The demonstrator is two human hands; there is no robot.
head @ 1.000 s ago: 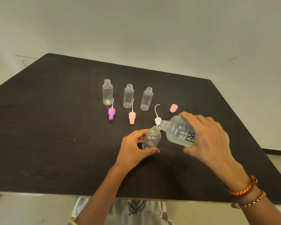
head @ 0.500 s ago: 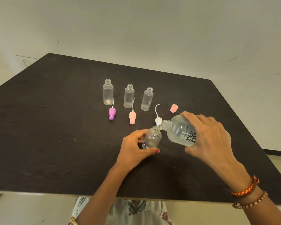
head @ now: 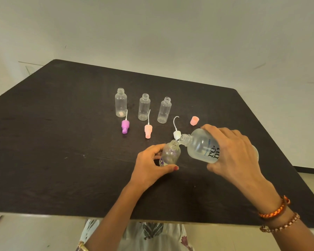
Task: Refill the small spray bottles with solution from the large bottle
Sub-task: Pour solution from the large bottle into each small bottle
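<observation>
My left hand [head: 149, 169] grips a small clear spray bottle [head: 169, 154] that stands uncapped on the black table [head: 62, 151]. My right hand [head: 232, 156] holds the large clear bottle [head: 201, 147] tilted to the left, its open mouth right at the small bottle's neck. Three more small clear bottles stand uncapped in a row behind: left [head: 120, 102], middle [head: 144, 107], right [head: 164, 110]. In front of them lie a purple spray head [head: 125, 125], a pink spray head [head: 147, 130] and a white spray head [head: 176, 134], each with a dip tube.
A pink cap [head: 194, 120] lies on the table behind the large bottle. The table's near edge [head: 43, 213] runs just in front of my body. A pale wall rises behind the table.
Both hands and both held bottles have stayed almost where they were; the large bottle stays tilted at the small bottle's neck. Nothing else on the table moved.
</observation>
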